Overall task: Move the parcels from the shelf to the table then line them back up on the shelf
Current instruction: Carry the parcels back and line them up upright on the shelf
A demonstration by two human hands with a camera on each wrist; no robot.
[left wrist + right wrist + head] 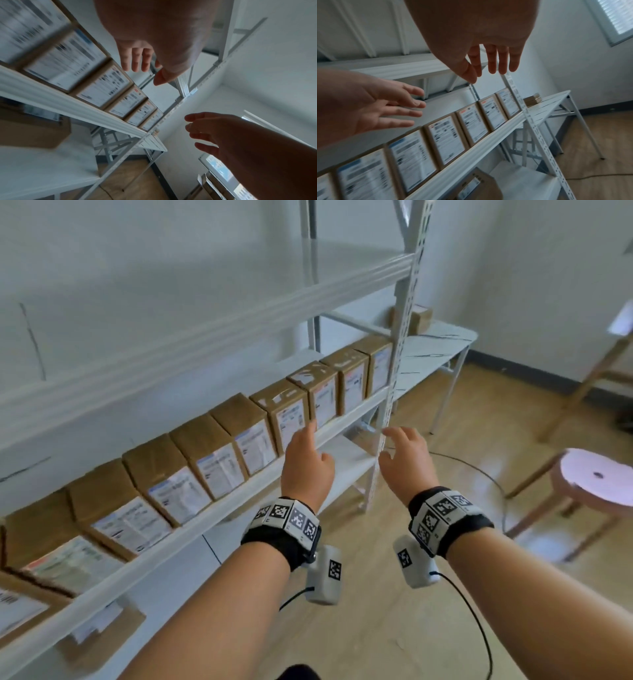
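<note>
A row of several brown parcels (219, 453) with white labels stands side by side on the white shelf (239, 498). My left hand (310, 453) hovers in front of the row's right part with its fingers spread and holds nothing. My right hand (400, 450) floats beside it by the shelf's upright post (394, 392), also with spread fingers and nothing in it. The left wrist view shows my left hand (145, 65) above the parcels (102, 88). In the right wrist view my right hand (488, 65) and my left hand (393, 108) are off the parcels (474, 121).
A white table (438, 344) stands beyond the shelf's right end, with one small parcel (419, 320) on it. Another parcel (99, 631) lies on the lower shelf at the left. A pink-topped stool (603, 477) and a cable on the wooden floor are to the right.
</note>
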